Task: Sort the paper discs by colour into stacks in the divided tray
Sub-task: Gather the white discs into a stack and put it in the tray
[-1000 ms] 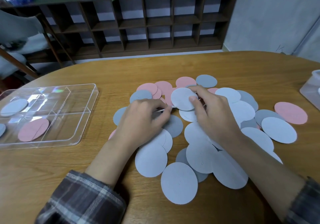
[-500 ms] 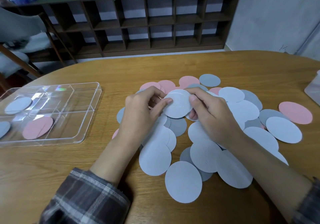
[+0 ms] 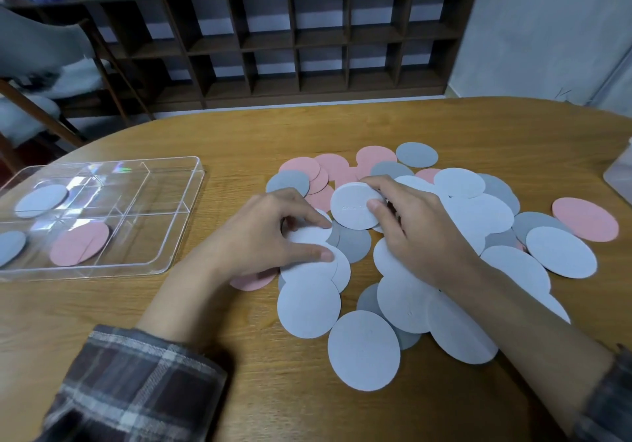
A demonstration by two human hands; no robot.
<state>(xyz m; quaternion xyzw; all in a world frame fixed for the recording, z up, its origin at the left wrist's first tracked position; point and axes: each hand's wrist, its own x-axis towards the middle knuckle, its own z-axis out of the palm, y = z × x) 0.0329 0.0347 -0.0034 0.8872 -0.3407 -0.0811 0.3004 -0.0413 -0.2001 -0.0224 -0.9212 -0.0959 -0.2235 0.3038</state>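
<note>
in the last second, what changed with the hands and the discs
The left hand let go of the raised pale disc and dropped to pinch another pale disc. The right hand still holds the raised one. The tray is unchanged.

- Left sleeve point(image 3: 136, 383): plaid fabric, dark brown-grey ground, pale grey and white crossing stripes.
- Right sleeve point(image 3: 608, 404): same plaid; only the cuff edge shows.
- Left hand point(image 3: 270, 233), right hand point(image 3: 420, 233): bare.

One head-worn view — looking forward and down, close over the table point(image 3: 239, 140).
</note>
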